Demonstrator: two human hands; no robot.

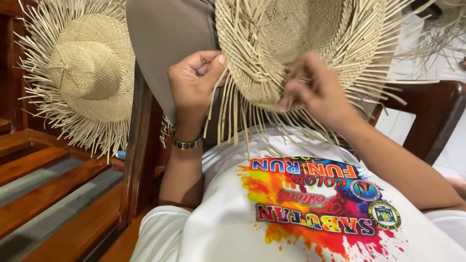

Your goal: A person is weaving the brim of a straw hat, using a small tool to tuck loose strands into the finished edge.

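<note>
On lap: one unfinished straw hat [302, 24] | left hand [194, 84], right hand [314, 90] pinch brim

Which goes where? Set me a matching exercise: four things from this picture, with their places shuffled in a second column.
Things:
1. pale half-woven straw hat
2. second fringed straw hat
3. silver metal wristband
4. white T-shirt with colourful print

Places:
a. around the wrist of the left hand
b. resting apart on the brown wooden furniture
c. gripped by the left hand and the right hand
d. worn, below both hands

Pairs: 1-c, 2-b, 3-a, 4-d
</note>
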